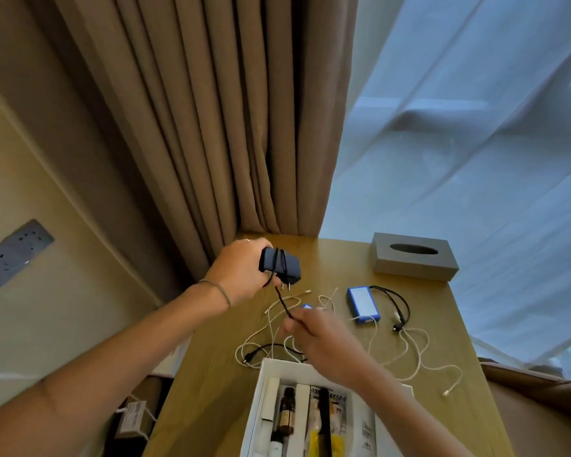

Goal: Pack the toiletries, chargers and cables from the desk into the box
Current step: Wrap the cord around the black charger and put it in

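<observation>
The left hand grips the charger, whose cord runs down to the right hand, which pinches it. The box lies just below the right hand, the nearer one.

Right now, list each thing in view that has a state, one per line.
black charger: lifted off the desk, cable partly wound round it, held by left hand
black cable: stretched to right hand, pinched
white box: open, toiletries inside
blue power bank: lying on desk, black lead attached
white cables: loose, tangled on desk
tissue box: upright on desk
</observation>
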Demonstrator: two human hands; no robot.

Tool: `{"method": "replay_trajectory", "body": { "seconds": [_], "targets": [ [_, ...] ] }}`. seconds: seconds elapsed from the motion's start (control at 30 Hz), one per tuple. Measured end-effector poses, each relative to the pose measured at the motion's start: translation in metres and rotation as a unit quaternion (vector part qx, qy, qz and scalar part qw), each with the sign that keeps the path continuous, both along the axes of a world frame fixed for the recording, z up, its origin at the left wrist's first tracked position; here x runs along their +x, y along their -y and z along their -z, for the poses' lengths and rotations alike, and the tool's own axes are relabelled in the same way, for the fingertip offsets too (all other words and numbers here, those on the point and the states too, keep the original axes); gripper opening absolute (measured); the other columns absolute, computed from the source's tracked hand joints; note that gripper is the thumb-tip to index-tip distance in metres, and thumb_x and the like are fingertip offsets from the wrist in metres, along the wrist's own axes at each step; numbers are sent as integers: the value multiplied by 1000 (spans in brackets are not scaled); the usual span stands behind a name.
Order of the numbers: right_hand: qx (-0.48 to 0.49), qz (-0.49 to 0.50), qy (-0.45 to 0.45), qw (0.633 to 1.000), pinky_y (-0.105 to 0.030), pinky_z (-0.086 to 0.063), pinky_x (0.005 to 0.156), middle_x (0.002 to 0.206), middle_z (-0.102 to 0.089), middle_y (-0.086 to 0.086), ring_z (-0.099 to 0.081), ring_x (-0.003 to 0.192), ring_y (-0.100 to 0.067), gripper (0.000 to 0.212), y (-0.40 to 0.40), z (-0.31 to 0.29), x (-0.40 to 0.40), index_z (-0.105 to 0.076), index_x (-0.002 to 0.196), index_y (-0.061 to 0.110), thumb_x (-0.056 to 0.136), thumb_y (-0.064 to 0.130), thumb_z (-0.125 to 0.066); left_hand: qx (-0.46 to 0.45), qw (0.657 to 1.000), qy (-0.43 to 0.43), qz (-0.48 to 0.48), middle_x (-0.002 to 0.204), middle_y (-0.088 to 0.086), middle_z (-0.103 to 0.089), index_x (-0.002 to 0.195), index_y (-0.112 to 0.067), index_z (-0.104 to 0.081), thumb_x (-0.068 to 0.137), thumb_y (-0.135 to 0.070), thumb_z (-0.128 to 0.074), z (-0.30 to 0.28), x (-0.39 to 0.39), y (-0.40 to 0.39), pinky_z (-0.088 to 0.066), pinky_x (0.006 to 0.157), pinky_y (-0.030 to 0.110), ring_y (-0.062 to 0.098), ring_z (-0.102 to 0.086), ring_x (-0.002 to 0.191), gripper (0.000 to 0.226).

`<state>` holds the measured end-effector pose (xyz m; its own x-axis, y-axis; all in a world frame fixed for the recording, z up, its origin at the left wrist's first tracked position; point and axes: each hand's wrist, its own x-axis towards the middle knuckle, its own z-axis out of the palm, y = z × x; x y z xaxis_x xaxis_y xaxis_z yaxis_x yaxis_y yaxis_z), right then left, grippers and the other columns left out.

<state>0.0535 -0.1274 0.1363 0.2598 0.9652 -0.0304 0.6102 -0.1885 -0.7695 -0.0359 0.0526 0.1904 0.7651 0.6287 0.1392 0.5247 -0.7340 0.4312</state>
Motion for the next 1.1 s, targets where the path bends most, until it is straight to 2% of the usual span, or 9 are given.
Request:
{"method": "replay_trajectory", "body": {
  "seconds": [0.17, 0.27, 0.43, 0.57, 0.7, 0.8, 0.9, 0.97, 1.1],
  "targets": [
    [69, 10, 72, 995, -15, -39, 51, 54, -55, 10, -47, 47, -2, 31, -6, -66, 38, -66, 76, 25, 100, 40, -55, 18, 981, -145, 131, 100, -1, -70, 105, -21, -67, 78, -17, -78, 12, -12, 10, -53, 77, 34, 18, -64, 95, 30],
    [120, 59, 44, 990, -23, -40, 55, 59, -60, 1, -46, 48, -5, 29, -16, -73, 71, -67, 73, 27, 99, 35, -58, -113, 972, -84, 186, 108, -12, -70, 117, -27, -67, 75, -17, -83, 1, -20, 22, -52, 87, 25, 4, -62, 104, 45],
    [111, 113, -68, 985, -23, -44, 57, 66, -59, -18, -50, 53, -12, 33, -23, -35, 84, -66, 71, 19, 101, 30, -56, -272, 939, 19, 210, 108, -9, -72, 118, -25, -67, 73, -10, -86, -29, -29, 33, -54, 85, 21, 8, -66, 106, 52],
    [33, 143, -160, 976, -31, -41, 60, 64, -54, -1, -47, 60, -15, 33, -20, 9, 40, -62, 76, 12, 105, 21, -49, -319, 926, 144, 143, 99, -5, -76, 118, -15, -69, 76, -5, -83, -32, -23, 23, -54, 71, 15, 3, -71, 88, 45],
    [-23, 44, -89, 995, -23, -39, 60, 63, -57, 14, -49, 56, 2, 33, -3, 13, -15, -58, 81, 20, 108, 29, -41, -130, 983, 127, 5, 99, -6, -74, 110, -17, -73, 69, -14, -89, -14, -15, 11, -56, 86, 30, 8, -68, 96, 44],
    [-24, -4, 66, 998, -31, -49, 67, 77, -65, 7, -57, 67, -6, 26, -1, -20, -4, -64, 88, 19, 104, 26, -44, -51, 996, -3, 73, 95, -3, -74, 103, -17, -74, 70, -12, -85, -1, -22, 12, -56, 84, 39, 13, -68, 92, 35],
    [23, -6, 110, 994, -22, -48, 65, 67, -59, 9, -51, 59, -2, 24, -4, -46, 31, -66, 83, 21, 102, 26, -52, -135, 966, -63, 210, 99, -8, -74, 110, -20, -74, 71, -13, -83, 4, -29, 16, -57, 77, 27, 4, -67, 95, 40],
    [58, -15, 3, 998, -15, -42, 59, 64, -56, 10, -47, 56, -1, 27, -8, -43, 51, -67, 79, 19, 102, 25, -55, -262, 930, -38, 253, 104, -9, -74, 117, -22, -72, 70, -12, -84, -5, -31, 20, -53, 73, 14, 4, -68, 100, 50],
    [102, 47, -323, 940, -18, -45, 57, 62, -58, 9, -53, 57, -4, 33, -10, 1, 51, -61, 72, 17, 102, 29, -53, -368, 892, 17, 261, 110, 3, -74, 125, -16, -67, 76, 2, -80, -17, -31, 16, -56, 73, 23, 15, -70, 98, 54]
  ]
}}
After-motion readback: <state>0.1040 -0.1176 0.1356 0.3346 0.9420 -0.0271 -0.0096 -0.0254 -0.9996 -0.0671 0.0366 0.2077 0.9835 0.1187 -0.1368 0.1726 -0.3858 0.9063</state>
